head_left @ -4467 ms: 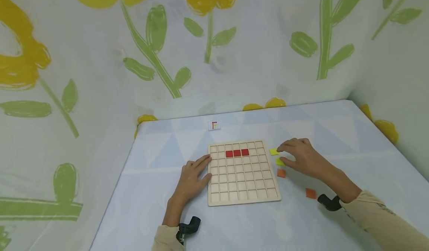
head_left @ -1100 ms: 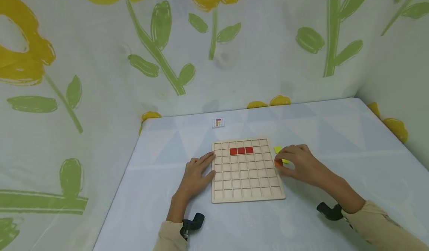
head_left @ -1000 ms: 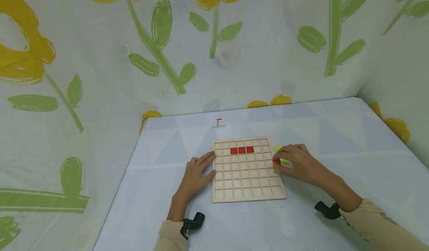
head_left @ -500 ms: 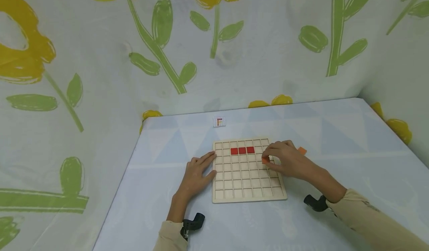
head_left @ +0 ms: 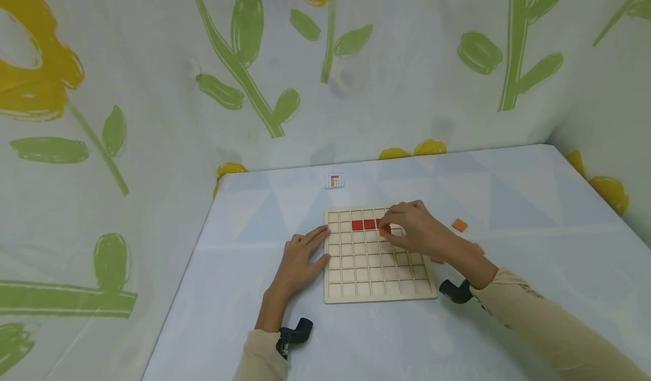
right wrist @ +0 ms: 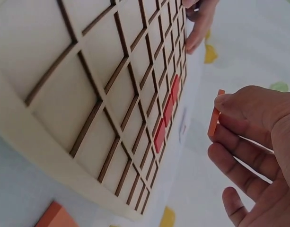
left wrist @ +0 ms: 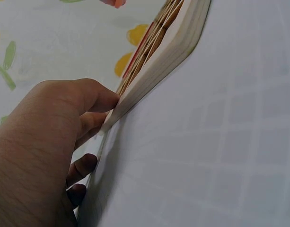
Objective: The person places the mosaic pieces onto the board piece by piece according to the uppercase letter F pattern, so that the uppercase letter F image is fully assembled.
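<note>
My right hand (head_left: 414,228) pinches an orange square tile (right wrist: 215,116) between thumb and fingertips, held above the wooden grid board (head_left: 356,271). In the head view this tile is beside the right end of a row of three red tiles (head_left: 363,225), partly covering the last one. The red tiles lie in cells near the board's far side. My left hand (head_left: 300,259) rests at the board's left edge, thumb and fingers touching it, as the left wrist view also shows.
Loose orange tiles (head_left: 460,224) lie on the table (head_left: 244,279) right of the board, some partly hidden by the right forearm. A small card (head_left: 334,181) with a coloured grid pattern lies beyond the board. Flower-printed cloth (head_left: 396,87) stands behind the table.
The right hand reached the tiles at the right, took hold of an orange one, and has carried it left over the board. The left hand has stayed at the board's edge.
</note>
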### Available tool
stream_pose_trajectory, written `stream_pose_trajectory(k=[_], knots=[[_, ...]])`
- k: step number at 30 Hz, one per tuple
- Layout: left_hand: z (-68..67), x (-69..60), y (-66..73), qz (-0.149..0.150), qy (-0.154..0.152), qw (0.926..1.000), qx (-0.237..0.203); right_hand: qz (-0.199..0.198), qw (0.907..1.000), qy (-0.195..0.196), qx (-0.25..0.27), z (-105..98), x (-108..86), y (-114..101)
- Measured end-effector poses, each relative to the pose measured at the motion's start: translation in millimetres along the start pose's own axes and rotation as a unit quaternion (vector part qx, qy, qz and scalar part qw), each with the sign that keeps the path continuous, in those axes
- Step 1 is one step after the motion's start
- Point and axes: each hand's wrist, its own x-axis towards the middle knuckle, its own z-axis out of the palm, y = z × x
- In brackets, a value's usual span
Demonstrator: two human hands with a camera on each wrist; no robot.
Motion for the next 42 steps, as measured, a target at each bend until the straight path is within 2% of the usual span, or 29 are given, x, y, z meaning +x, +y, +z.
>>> stream_pose_trajectory(k=[4,9,17,24,31,36,42], knots=[[-0.8,2.3,0.1,0.004,-0.002,1.0,0.001,-0.006,1.0,0.0,0.003,1.7,10.4,0.3],[-3.0,7.6,-0.3,0.018,0.018,0.9997,0.001,-0.007,0.9999,0.012,0.0,5.3,23.0,-0.1],[0.2,-12.1,-5.5,-0.009,-0.01,0.9999,0.004,-0.005,0.9999,-0.011,0.001,27.2,23.1,-13.0],[1.1,-16.2,-4.6,-0.006,0.005,1.0,0.004,-0.006,0.9998,-0.022,0.001,34.9,31.5,-16.6],[1.2,-17.6,-4.7,-0.003,0.004,1.0,-0.003,-0.003,0.9989,-0.045,-0.013,47.0,37.6,-17.7],[3.2,-16.6,-5.9,0.004,0.005,1.0,-0.008,-0.006,0.9985,-0.049,-0.022,50.5,38.5,-18.6],[1.6,-3.8,-5.0,0.014,0.004,0.9999,0.004,-0.005,0.9974,-0.054,-0.048,48.7,43.4,-13.2]])
